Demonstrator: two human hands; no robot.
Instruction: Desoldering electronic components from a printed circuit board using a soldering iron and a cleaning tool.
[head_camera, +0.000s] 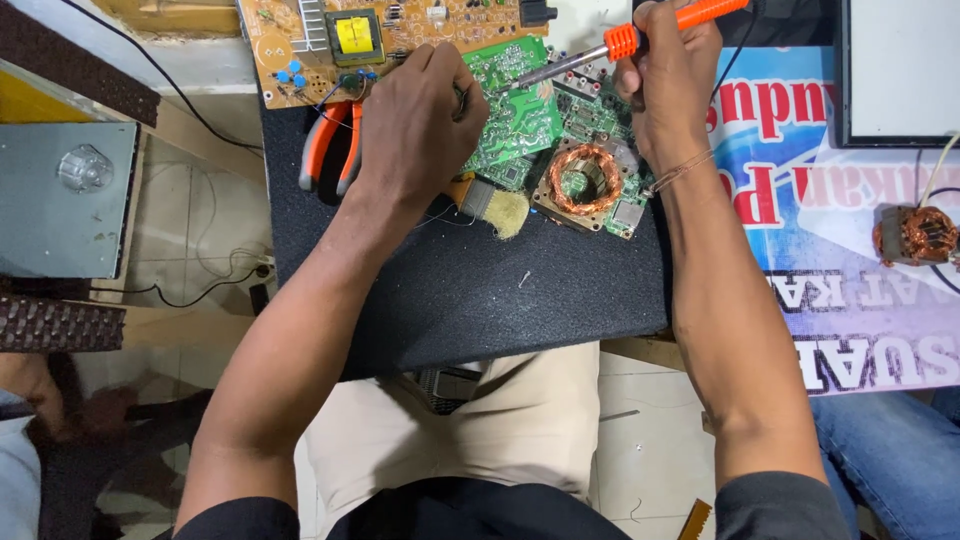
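We grip the soldering iron with the orange plastic handle and grey metal shaft (610, 45) in our right hand (668, 85), fingers clamped round the handle at about one o'clock from the middle of the view. Its tip slants down toward nine o'clock and meets the green printed circuit board (515, 115). Our left hand (415, 125) rests on the nine o'clock edge of that board, fingers curled shut near the iron's tip; we cannot tell what they pinch. The board lies on a black foam work mat (450, 290), at its twelve o'clock end. A round copper wire coil (585, 178) sits at the board's four o'clock corner, and a small brush with tan bristles (495, 205) lies just beside the left wrist at five o'clock. Orange-handled pliers (330, 145) lie at nine o'clock from the left hand, touching the mat. A brown circuit board with a yellow transformer (350, 40) lies at eleven o'clock.
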